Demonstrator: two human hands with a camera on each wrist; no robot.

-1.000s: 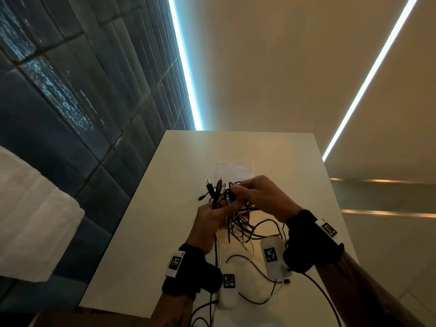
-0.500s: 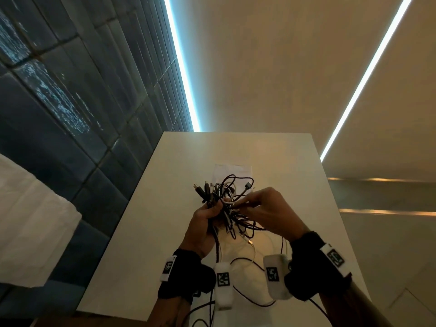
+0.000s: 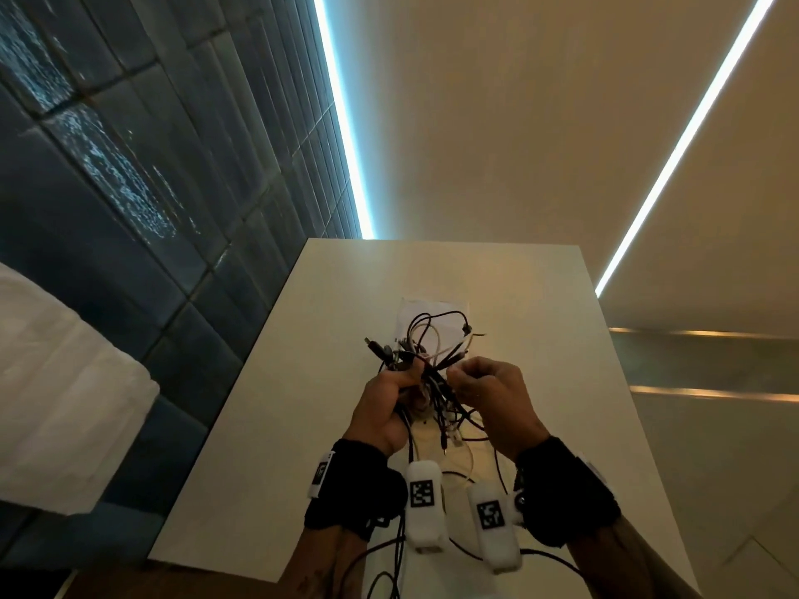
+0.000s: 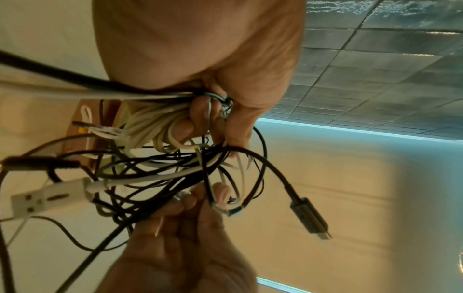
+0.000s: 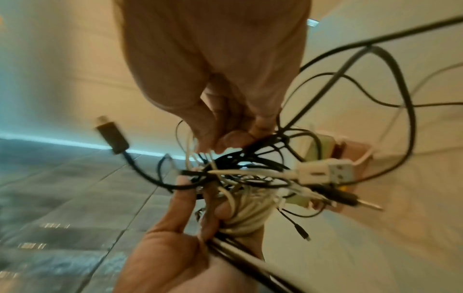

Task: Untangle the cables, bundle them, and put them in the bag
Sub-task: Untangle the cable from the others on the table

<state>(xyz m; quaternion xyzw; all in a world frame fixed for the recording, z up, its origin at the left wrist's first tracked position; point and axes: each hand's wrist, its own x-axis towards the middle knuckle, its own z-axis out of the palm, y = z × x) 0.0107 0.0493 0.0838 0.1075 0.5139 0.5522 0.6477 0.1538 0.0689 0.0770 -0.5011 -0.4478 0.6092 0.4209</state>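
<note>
Black and white cables [image 3: 426,361]: one tangle, held above the white table [image 3: 276,425], clear of the surface, probably to let loops hang free. Head view: left hand [image 3: 382,404] closed round the mass as an anchor; right hand [image 3: 488,395] pinching strands at its edge, likely to tease one out. Pale bag [image 3: 432,311] flat on the table beyond, apparently unfilled.

Left wrist view: left fingers [image 4: 190,123] curled round a white coil [image 4: 150,124]; dark plug [image 4: 310,218] dangling loose.

Right wrist view: right fingertips [image 5: 233,138] nipping thin strands; white USB plug [image 5: 325,171] protruding sideways. Untangling judged at an early stage.
</note>
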